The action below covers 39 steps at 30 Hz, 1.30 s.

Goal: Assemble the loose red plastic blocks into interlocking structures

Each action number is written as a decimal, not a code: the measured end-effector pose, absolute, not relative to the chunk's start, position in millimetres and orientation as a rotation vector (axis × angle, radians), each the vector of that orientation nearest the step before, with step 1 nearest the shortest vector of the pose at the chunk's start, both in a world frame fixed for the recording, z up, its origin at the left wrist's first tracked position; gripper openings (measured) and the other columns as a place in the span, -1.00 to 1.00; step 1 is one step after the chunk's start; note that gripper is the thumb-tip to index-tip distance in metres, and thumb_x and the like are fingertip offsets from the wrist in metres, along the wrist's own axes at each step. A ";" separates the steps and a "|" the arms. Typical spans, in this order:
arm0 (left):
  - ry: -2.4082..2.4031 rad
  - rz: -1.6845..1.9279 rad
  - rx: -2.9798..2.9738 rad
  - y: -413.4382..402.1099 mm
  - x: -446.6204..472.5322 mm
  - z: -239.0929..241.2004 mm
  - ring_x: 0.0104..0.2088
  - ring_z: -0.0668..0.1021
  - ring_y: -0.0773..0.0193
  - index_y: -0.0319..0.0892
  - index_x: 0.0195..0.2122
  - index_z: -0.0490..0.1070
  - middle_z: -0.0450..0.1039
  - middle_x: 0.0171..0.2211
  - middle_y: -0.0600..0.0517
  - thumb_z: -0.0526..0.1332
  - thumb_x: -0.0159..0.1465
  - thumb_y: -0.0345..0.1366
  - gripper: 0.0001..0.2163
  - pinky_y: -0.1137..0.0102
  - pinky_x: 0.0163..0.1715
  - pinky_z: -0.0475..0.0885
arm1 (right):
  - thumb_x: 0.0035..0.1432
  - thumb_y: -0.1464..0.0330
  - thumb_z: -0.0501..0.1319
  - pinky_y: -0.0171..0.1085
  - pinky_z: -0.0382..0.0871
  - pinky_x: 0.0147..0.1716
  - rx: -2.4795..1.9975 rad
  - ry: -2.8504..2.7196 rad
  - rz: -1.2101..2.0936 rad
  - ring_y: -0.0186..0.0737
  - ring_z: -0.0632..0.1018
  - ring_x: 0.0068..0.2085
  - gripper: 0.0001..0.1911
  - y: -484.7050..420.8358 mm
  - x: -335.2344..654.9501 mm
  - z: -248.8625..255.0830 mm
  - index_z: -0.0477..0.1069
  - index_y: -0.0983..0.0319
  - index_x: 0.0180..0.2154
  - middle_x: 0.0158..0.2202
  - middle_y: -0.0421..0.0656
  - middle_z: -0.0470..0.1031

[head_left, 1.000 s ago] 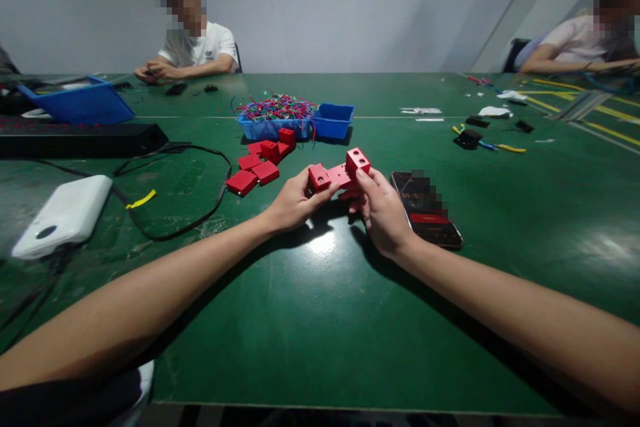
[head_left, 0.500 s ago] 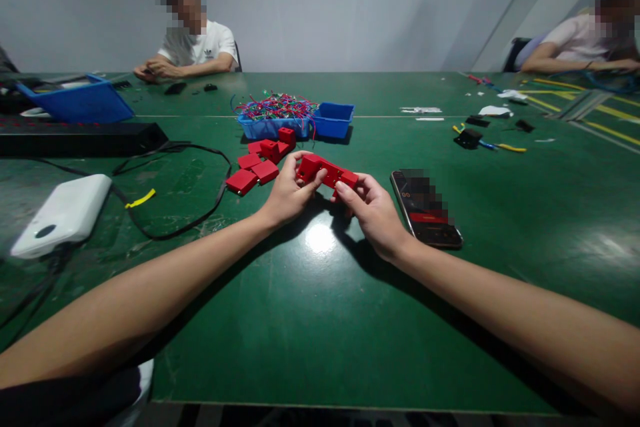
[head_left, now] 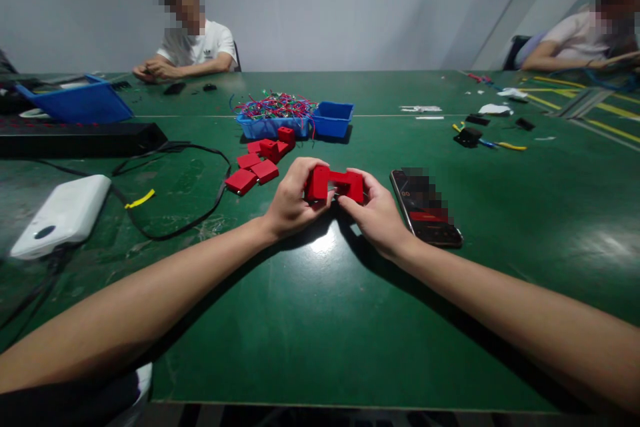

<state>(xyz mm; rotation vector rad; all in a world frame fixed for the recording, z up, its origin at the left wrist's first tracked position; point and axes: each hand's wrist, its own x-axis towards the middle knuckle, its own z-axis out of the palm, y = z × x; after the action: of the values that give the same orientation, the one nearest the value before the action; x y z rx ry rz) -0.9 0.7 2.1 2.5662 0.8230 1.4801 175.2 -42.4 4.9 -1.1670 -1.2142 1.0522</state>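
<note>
Between my two hands is a red U-shaped block [head_left: 318, 184], held just above the green table [head_left: 330, 320]. My left hand [head_left: 294, 197] is closed around its left end, fingers over the top and thumb underneath. My right hand [head_left: 374, 212] grips the right end, with the thumb at the lower edge. An opening shows in the middle of the block's near side. Several more red blocks [head_left: 242, 181] lie in a loose group beyond my left hand. To the right of my right hand rests a phone [head_left: 425, 210], screen up.
Behind the red blocks stand a blue bin [head_left: 273, 125] heaped with coloured wires and a smaller blue bin [head_left: 334, 121]. A white device [head_left: 63, 213] with a black cable [head_left: 165, 237] lies left. Wire scraps [head_left: 510, 147] are at the right. Two people sit across the table.
The red block has been turned in my hands, so its open U-shaped side now faces me. My left hand has shifted its grip and come slightly nearer.
</note>
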 end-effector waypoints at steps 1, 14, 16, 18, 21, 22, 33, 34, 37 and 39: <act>0.763 1.496 2.609 -0.1 -0.9 1.5 -0.06 0.52 0.16 -0.16 0.04 0.28 0.43 -0.08 -0.07 0.30 0.25 -0.31 -0.65 0.25 -0.03 0.50 | -0.10 0.29 0.31 -0.02 0.43 0.01 -1.175 -1.245 1.026 -0.09 0.57 -0.13 -0.42 -42.7 175.6 4.8 0.33 0.24 0.02 -0.07 -0.04 0.55; 1.131 1.082 2.255 0.7 1.6 2.6 -0.29 0.56 0.21 -0.12 0.01 0.19 0.46 -0.20 0.02 0.24 0.18 -0.19 -0.60 0.31 -0.24 0.47 | -0.03 0.28 0.33 -0.12 0.44 -0.13 -1.183 -1.309 0.970 -0.18 0.54 -0.22 -0.56 -46.8 175.3 7.9 0.34 0.17 -0.07 -0.17 -0.14 0.54; 1.205 1.014 2.136 2.0 3.0 5.2 -0.39 0.53 0.25 -0.12 -0.03 0.20 0.44 -0.33 0.09 0.24 0.18 -0.16 -0.63 0.35 -0.33 0.42 | -0.03 0.26 0.35 -0.12 0.46 -0.11 -1.164 -1.291 0.995 -0.18 0.56 -0.20 -0.50 -46.1 175.9 7.2 0.33 0.17 -0.03 -0.10 -0.11 0.54; 1.212 1.020 2.121 2.0 3.4 6.4 -0.43 0.50 0.28 -0.12 -0.06 0.22 0.42 -0.37 0.12 0.24 0.18 -0.18 -0.65 0.38 -0.36 0.39 | -0.01 0.26 0.36 -0.09 0.47 -0.07 -1.163 -1.299 1.002 -0.16 0.58 -0.17 -0.46 -44.9 176.7 4.4 0.32 0.17 0.02 -0.06 -0.07 0.54; 1.136 1.153 2.167 -0.4 2.5 5.8 -0.44 0.47 0.34 -0.12 -0.02 0.19 0.38 -0.36 0.15 0.26 0.16 -0.25 -0.62 0.42 -0.38 0.38 | 0.04 0.28 0.34 -0.03 0.45 0.05 -1.166 -1.379 0.969 -0.10 0.59 -0.08 -0.46 -43.2 177.6 -1.3 0.33 0.18 0.08 -0.03 -0.06 0.56; 1.086 1.205 2.184 -1.6 2.1 5.2 -0.46 0.46 0.36 -0.12 0.01 0.16 0.36 -0.37 0.16 0.27 0.16 -0.27 -0.58 0.43 -0.40 0.37 | 0.06 0.29 0.32 -0.01 0.43 0.08 -1.158 -1.417 0.949 -0.09 0.59 -0.04 -0.47 -43.1 177.7 -2.7 0.33 0.17 0.08 -0.01 -0.06 0.56; 0.467 1.348 2.462 -5.6 0.1 -3.4 -0.42 0.48 0.36 -0.05 0.20 -0.01 0.39 -0.29 0.08 0.33 0.20 -0.18 -0.36 0.47 -0.44 0.39 | 0.00 0.50 0.22 0.07 0.11 0.38 -1.125 -1.582 0.856 -0.01 0.39 0.33 -0.48 -41.7 180.6 -6.2 0.51 0.15 0.05 0.25 -0.05 0.46; 0.435 1.343 2.463 -5.7 -0.9 -2.5 -0.40 0.49 0.35 -0.06 0.22 -0.01 0.40 -0.26 0.06 0.31 0.23 -0.17 -0.37 0.45 -0.42 0.42 | 0.03 0.46 0.25 0.08 0.11 0.38 -1.127 -1.572 0.867 0.01 0.40 0.33 -0.49 -41.2 180.4 -6.9 0.50 0.15 0.07 0.26 -0.04 0.45; 0.391 1.313 2.502 -6.1 -4.0 0.4 -0.28 0.55 0.27 -0.07 0.28 -0.03 0.43 -0.13 -0.03 0.23 0.30 -0.14 -0.39 0.37 -0.28 0.49 | 0.11 0.37 0.27 0.10 0.21 0.31 -1.099 -1.586 0.918 0.02 0.49 0.23 -0.51 -40.9 179.1 -6.4 0.46 0.15 0.12 0.20 -0.03 0.51; 0.434 1.287 2.556 -6.2 -5.7 1.5 -0.20 0.56 0.20 -0.10 0.32 -0.05 0.42 -0.06 -0.10 0.19 0.33 -0.09 -0.38 0.31 -0.19 0.52 | 0.15 0.35 0.27 0.07 0.32 0.23 -1.066 -1.600 0.954 -0.01 0.55 0.13 -0.56 -42.0 178.5 -4.6 0.46 0.15 0.09 0.13 -0.06 0.56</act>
<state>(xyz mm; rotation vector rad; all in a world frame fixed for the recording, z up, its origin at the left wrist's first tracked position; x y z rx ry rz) -5.7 -6.2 1.5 2.5560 0.4340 1.2869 178.5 -42.0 -4.6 -1.0660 -1.6004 0.9535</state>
